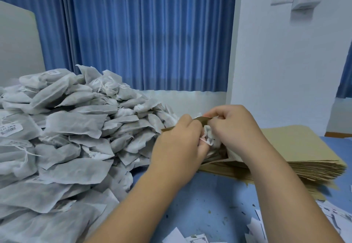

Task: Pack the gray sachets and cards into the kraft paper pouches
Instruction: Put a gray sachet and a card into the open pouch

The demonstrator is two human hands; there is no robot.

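Gray sachets [76, 128] lie heaped in one big pile on the left of the blue surface [209, 204], far too many to count, several with strings and printed labels. One kraft pouch [202, 121] is held up between both hands, just right of the pile and over the near end of a thick stack of pouches [295, 147], likewise beyond counting. The left hand [179, 143] reaches in from below, its back to the camera, fingers curled in a tight grip on the pouch's near edge. The right hand [234, 128] comes over from the right, fingers bent down, its grip closed on one crumpled sachet [209, 134] at the pouch's mouth; how far the sachet is in cannot be told. White cards [196, 240] lie scattered along the bottom and lower right edge, at least four, partly cut off.
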